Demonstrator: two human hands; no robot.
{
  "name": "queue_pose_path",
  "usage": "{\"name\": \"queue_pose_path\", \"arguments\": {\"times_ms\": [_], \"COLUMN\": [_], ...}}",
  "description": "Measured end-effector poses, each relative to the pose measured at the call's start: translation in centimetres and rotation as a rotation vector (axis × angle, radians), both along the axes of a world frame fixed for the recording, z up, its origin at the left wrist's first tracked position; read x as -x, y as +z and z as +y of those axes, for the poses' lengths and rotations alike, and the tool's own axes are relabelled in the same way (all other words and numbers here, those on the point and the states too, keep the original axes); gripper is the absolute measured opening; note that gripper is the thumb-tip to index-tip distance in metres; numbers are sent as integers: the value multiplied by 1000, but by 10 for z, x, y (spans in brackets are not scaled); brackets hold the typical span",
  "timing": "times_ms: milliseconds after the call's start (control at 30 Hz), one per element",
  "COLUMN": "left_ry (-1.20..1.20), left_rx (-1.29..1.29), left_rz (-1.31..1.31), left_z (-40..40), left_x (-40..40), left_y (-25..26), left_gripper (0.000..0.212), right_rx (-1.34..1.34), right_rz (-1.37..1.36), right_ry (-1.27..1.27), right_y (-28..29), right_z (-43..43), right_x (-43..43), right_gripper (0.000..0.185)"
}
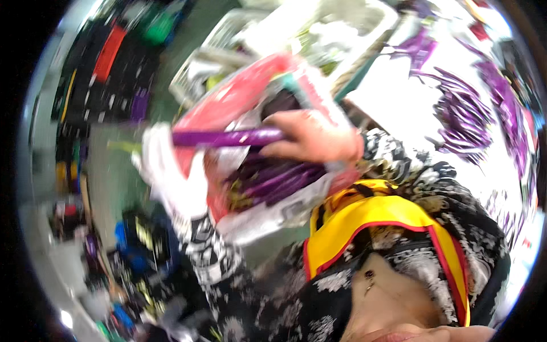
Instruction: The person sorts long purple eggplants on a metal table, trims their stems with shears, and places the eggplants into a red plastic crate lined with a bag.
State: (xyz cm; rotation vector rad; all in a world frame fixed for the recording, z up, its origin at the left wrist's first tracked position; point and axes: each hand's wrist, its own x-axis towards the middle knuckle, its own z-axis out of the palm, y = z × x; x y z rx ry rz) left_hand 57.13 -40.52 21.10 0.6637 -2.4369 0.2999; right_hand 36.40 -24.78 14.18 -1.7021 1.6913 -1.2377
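Observation:
A long purple eggplant (226, 137) lies crosswise above a pink basket (230, 100). My left hand (171, 171), in a white glove, closes around its stem end. The green stem (124, 146) sticks out beyond the glove on the left. At the other end, my right hand (310, 137), which looks ungloved, pinches the eggplant between thumb and fingers. Under both hands, more long eggplants (282, 181) lie in the basket, on a clear plastic liner (265, 222) that folds over its rim. Motion blurs the hands.
Beyond the basket is a white crate (213, 36) with white plastic and some greenery. To the right, a white tabletop (397, 111) carries piles of long eggplants (463, 113). Stacked dark crates (81, 89) and blurred goods (141, 239) line the left. A yellow apron (376, 213) covers my front.

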Motion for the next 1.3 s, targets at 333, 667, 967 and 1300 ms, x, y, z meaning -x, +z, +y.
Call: {"name": "queue_pose_path", "arguments": {"times_ms": [333,667,967,1300], "left_ry": [634,966,932,1023], "left_rx": [-1771,-1811,-1375,-1661], "left_rz": [820,536,456,558], "left_z": [52,-2,57,15], "left_x": [3,-77,-34,-49], "left_y": [-209,-348,-288,-290], "left_gripper": [62,48,53,44], "right_rx": [140,-125,-450,259], "right_rz": [-795,-517,-216,-119], "right_ry": [-950,-1684,-1630,-543], "right_y": [-90,-154,-115,-68], "right_z": [124,119,130,82], "right_x": [157,356,347,194], "right_gripper": [34,23,50,38]}}
